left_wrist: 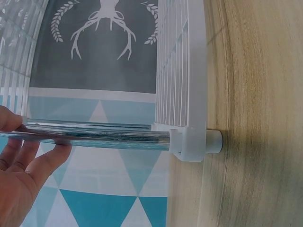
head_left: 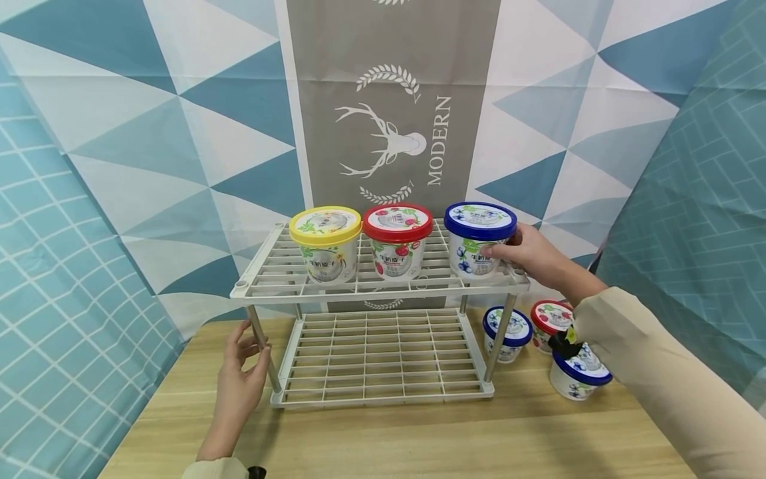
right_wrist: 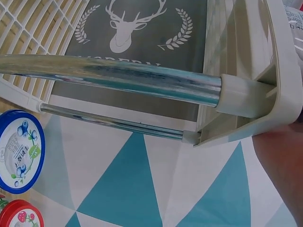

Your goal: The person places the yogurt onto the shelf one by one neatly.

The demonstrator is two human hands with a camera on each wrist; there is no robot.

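A white two-tier rack point(head_left: 383, 297) with metal posts stands on the table. My left hand point(head_left: 241, 376) has its thumb and fingertips on opposite sides of the front left post point(left_wrist: 118, 140). On the top shelf, my right hand point(head_left: 541, 261) grips a blue-lidded paper tub point(head_left: 477, 265) with blueberry pictures, thumb across its front. The tub sits upright at the shelf's right end. To its left are a red-lidded tub point(head_left: 396, 261) and a yellow-lidded tub point(head_left: 326, 263), close together. In the right wrist view, the shelf corner hides most of the right hand point(right_wrist: 279, 163).
Right of the rack, a blue-lidded tub point(head_left: 506, 334), a red-lidded tub point(head_left: 541, 326) and another blue-lidded tub point(head_left: 579, 379) stand on the wooden table point(head_left: 383, 439). The right forearm passes above them. A patterned cloth point(head_left: 389, 40) hangs behind the rack.
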